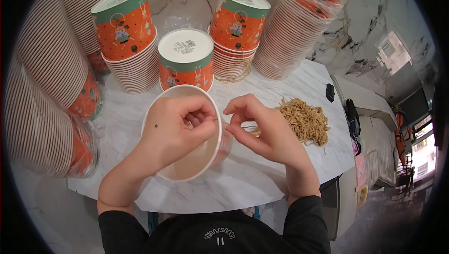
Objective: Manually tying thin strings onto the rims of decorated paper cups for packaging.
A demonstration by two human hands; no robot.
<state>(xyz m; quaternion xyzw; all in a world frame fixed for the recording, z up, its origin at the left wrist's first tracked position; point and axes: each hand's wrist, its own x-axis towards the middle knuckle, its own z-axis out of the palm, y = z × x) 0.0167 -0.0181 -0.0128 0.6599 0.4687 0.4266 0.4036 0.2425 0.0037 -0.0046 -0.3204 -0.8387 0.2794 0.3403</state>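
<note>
A large paper bucket (187,177) stands upright on the table in front of me, its white mouth facing up. My left hand (180,121) reaches over that mouth, thumb and fingers pinched together at the right side of the rim. Whatever lies in this pinch is too small to name. Just outside the same rim is my right hand (262,128), its index fingertip apart from the thumb and the other fingers curled in toward the thumb. What they hold is hidden. Beyond its wrist lies a tangled heap of tan cords (306,121).
Upside-down orange and green buckets (185,69) stand along the back, in stacks at left (128,39) and right (237,27); loose cord hangs on the right one. Tall plastic-wrapped bucket stacks (39,118) crowd the left. A black object (330,93) lies near the table's right edge.
</note>
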